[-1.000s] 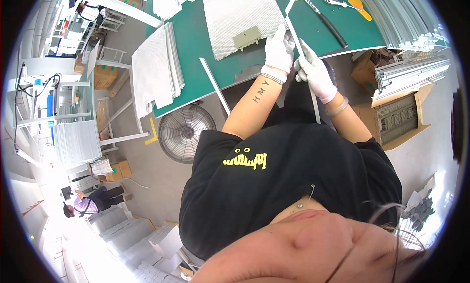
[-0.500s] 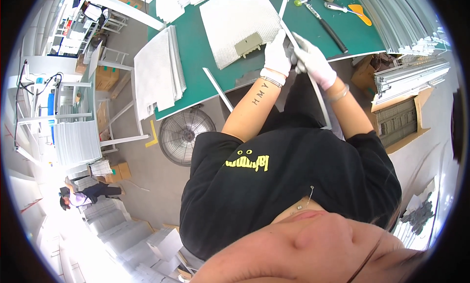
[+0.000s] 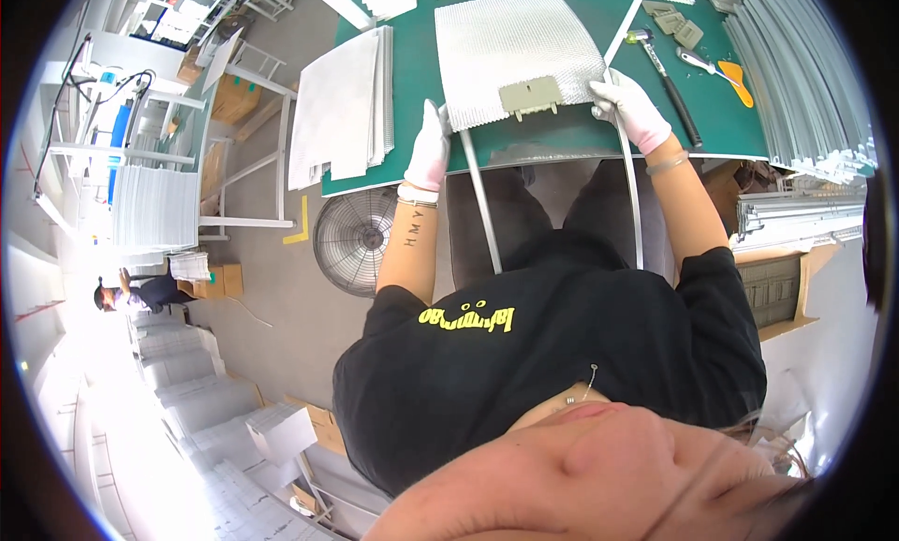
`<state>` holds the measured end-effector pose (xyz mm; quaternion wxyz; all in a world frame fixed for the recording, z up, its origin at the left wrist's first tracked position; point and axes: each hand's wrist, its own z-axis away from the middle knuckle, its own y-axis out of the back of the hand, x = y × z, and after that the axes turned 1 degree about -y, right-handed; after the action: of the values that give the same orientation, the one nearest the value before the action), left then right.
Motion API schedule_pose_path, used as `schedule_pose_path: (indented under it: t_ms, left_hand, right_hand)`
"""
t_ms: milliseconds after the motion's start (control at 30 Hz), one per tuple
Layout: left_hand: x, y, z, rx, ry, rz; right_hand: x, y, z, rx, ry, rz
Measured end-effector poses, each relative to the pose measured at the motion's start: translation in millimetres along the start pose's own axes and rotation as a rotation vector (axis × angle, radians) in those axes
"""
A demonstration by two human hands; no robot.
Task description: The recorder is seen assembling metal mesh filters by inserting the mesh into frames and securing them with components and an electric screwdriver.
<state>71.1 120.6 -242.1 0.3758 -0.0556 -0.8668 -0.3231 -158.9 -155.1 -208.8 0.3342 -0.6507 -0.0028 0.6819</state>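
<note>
A white honeycomb-textured panel [image 3: 515, 45] lies on the green tabletop in front of me, with a grey-green plastic piece [image 3: 530, 95] at its near edge. My left hand [image 3: 430, 153], in a white glove, is open beside the panel's near left corner, fingers stretched along that side. At the near right corner, my gloved right hand [image 3: 635, 112] is closed on a thin pale strip [image 3: 632, 199] that runs down toward my lap. Another pale strip [image 3: 480, 199] sticks out over the table's near edge at left. A further strip [image 3: 629, 17] lies beyond my right hand.
White panels [image 3: 339, 110] are stacked at left. A hammer [image 3: 670, 87], a screwdriver [image 3: 702, 62], an orange scraper [image 3: 737, 82] and loose grey-green pieces [image 3: 674, 21] lie at right, beside many long strips [image 3: 796, 73]. A floor fan [image 3: 361, 241] stands below. Another person [image 3: 140, 291] is far left.
My hands were together on the strip at the panel's right side. The left has moved over to the panel's left side. My view has shifted, so the table sits farther right.
</note>
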Motion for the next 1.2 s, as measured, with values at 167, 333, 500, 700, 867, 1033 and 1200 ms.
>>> schedule_pose_path:
  t_ms: [167,333,500,700,867,1033,1200]
  left_hand:
    - [69.2,11.9,-21.8,-0.328,0.485,1.207]
    - [97.8,26.3,-17.0,-0.155,0.500,0.860]
    - [128.5,24.0,-5.1,-0.004,0.110,0.511]
    - [157.7,63.7,32.2,0.023,0.241,1.189]
    - [149.8,91.6,52.3,0.283,0.174,0.986]
    - [163.3,108.0,-38.0,0.317,-0.088,0.703]
    - [153.0,91.5,-90.8,0.294,-0.151,0.617]
  right_hand:
    - [-5.0,5.6,19.9,0.017,0.117,0.150]
    - [-30.3,-12.5,54.3,0.053,0.251,0.145]
    - [-40.4,-20.7,71.6,0.068,0.355,0.195]
    - [-62.8,-69.2,111.1,0.042,0.375,0.297]
    - [-92.0,-95.8,116.0,0.047,0.499,0.655]
    - [-131.7,-116.2,54.8,0.109,0.762,0.547]
    - [-122.7,-110.3,17.0,0.320,0.909,0.463]
